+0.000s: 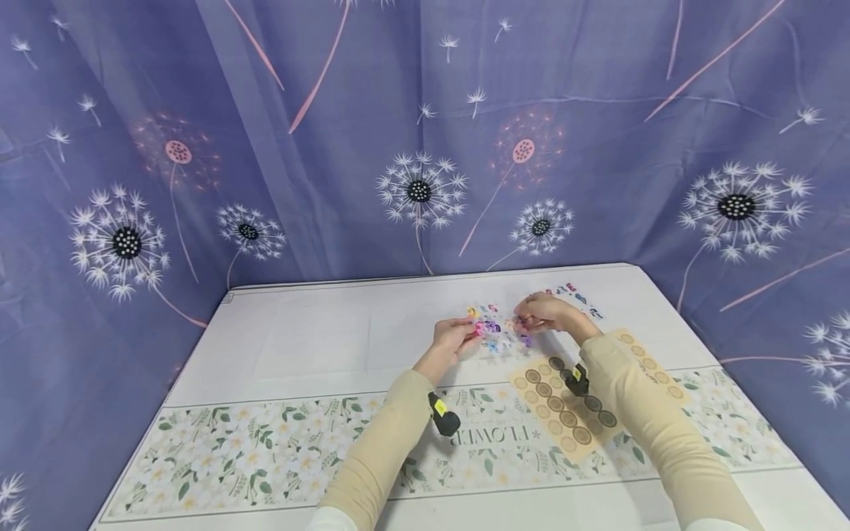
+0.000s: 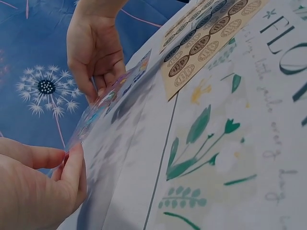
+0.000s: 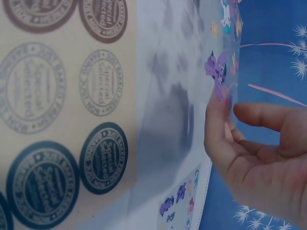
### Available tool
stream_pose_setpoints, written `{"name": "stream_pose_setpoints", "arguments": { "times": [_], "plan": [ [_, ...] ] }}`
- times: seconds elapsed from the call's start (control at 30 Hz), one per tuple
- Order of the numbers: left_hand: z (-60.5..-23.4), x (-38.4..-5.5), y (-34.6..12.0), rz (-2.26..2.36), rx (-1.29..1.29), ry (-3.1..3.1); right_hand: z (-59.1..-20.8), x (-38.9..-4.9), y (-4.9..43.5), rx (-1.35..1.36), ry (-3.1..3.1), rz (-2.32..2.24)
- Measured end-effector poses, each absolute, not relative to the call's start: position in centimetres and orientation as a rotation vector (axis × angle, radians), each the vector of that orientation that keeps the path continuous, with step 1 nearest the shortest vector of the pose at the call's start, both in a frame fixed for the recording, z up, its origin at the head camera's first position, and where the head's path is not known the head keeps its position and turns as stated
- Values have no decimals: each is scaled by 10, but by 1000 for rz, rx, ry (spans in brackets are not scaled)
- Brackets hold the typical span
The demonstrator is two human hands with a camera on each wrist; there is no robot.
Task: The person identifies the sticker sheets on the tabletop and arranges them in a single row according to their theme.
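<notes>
A clear sticker sheet (image 1: 493, 327) with small colorful cartoon ponies is raised off the white tabletop, its shadow falling below it. My left hand (image 1: 451, 338) pinches the sheet's left edge between thumb and fingers. At the opposite edge, my right hand (image 1: 546, 311) grips it near a purple pony sticker (image 3: 217, 72). Seen from the left wrist, the sheet (image 2: 91, 117) spans the gap between both hands at a tilt. Part of its right edge is hidden behind the right fingers.
Tan sheets of round labels (image 1: 558, 398) lie in front of and beneath the right forearm. Another pony sticker sheet (image 1: 581, 299) lies behind the right hand. A floral "FLOWER" band (image 1: 265, 450) crosses the table, and a blue-purple dandelion curtain (image 1: 332, 147) hangs around it.
</notes>
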State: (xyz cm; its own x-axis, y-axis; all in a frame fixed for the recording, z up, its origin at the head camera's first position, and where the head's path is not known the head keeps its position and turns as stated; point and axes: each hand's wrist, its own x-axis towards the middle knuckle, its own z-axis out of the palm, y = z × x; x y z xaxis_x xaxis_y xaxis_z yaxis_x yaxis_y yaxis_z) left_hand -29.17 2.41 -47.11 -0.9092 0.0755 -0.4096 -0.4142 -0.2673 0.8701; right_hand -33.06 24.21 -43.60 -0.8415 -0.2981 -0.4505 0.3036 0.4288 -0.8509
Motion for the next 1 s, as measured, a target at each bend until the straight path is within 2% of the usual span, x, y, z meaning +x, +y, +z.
{"name": "stream_pose_setpoints", "arguments": {
  "times": [0.4, 1.0],
  "plan": [
    [-468, -290, 13, 2206, -403, 1790, -433, -329, 239, 0, 2243, -1286],
    [-468, -286, 0, 2062, -348, 1979, -435, -324, 234, -59, 2207, -1335]
  ]
}}
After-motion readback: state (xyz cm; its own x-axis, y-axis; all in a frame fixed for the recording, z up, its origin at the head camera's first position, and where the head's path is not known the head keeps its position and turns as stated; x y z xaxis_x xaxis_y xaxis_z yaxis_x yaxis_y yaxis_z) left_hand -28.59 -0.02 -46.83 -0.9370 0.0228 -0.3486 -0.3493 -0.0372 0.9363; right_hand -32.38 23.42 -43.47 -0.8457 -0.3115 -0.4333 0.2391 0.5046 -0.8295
